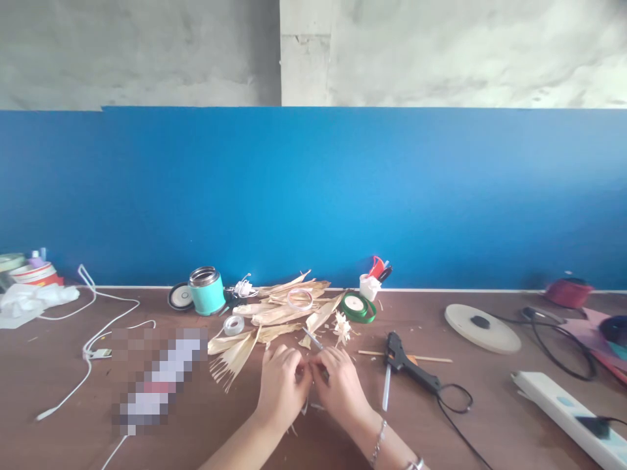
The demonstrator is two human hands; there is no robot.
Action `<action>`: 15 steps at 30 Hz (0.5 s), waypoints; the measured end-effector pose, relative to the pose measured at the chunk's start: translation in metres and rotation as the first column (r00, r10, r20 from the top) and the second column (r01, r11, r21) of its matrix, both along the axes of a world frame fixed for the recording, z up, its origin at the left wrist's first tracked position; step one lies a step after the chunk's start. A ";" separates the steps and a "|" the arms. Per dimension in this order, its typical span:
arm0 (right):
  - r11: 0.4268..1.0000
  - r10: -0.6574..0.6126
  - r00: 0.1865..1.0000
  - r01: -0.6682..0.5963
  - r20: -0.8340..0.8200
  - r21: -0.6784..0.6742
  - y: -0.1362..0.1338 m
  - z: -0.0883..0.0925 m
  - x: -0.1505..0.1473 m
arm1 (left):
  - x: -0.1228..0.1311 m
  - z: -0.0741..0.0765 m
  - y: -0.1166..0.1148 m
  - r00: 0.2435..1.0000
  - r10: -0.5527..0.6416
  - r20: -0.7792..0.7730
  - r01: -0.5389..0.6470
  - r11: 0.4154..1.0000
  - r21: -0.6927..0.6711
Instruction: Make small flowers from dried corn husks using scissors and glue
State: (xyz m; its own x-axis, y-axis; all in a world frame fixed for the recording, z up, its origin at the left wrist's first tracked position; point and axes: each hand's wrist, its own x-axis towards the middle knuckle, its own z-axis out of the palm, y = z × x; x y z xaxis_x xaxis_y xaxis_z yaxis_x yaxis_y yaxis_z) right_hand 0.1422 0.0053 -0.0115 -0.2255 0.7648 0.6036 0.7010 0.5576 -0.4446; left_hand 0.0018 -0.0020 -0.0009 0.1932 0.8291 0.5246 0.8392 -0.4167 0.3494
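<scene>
So I'm watching this from way off through the head cam, and I'd call it partway along. One pale, petalled cluster (342,328) is already sitting there formed, just beyond the right hand (341,380), and a husk strip with a fringed end (234,360) is lying beside the left hand (283,378). Plenty of dried husk pieces (274,314) are lying in a pile past both hands, looking whole, so I'm guessing lots is left.

Grip-wise, both hands are curling with thumbs and fingertips drawn in close, almost meeting over the table (196,450). I honestly can't tell what they've got, if anything; it's too small. A slim silvery thing (313,340) is poking out by the right fingers, but I'm not sure it's being held.

The glue gun (404,362) is resting off to the right, across a thin wooden stick (438,360), with neither hand touching it.
</scene>
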 end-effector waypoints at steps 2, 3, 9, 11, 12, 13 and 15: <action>1.000 -0.020 1.000 0.020 0.009 0.021 -0.001 -0.001 -0.001 | 0.002 -0.002 -0.001 1.000 0.018 0.003 -0.018 1.000 0.014; 0.999 -0.032 0.999 0.031 0.016 0.031 -0.001 -0.001 -0.001 | 0.002 -0.004 -0.001 1.000 0.022 0.001 -0.022 0.999 0.024; 0.992 -0.115 0.993 0.116 -0.025 0.055 -0.001 0.001 0.002 | -0.008 -0.004 0.007 0.996 0.090 0.006 -0.090 0.993 0.070; 0.994 -0.107 0.993 0.108 -0.056 0.023 -0.001 0.002 0.004 | -0.011 0.001 0.007 0.997 0.080 0.021 -0.081 0.995 0.064; 0.995 -0.095 0.994 0.096 -0.061 0.005 0.000 0.002 0.004 | -0.012 0.003 0.007 0.998 0.056 0.035 -0.058 0.997 0.056; 0.997 -0.083 0.995 0.082 -0.060 -0.011 0.000 0.003 0.004 | -0.012 0.005 0.005 0.998 0.019 0.055 -0.021 0.999 0.047; 0.997 -0.060 0.997 0.059 -0.047 -0.040 0.000 0.004 0.004 | -0.011 0.009 0.003 0.994 -0.061 0.093 0.059 0.998 0.022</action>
State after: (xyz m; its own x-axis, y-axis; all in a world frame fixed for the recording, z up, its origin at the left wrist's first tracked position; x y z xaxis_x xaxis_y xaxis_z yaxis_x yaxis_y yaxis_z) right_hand 0.1462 0.0054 -0.0079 -0.1504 0.7988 0.5825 0.7098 0.4974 -0.4988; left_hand -0.0090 0.0009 0.0078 0.1916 0.8070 0.5587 0.7769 -0.4725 0.4162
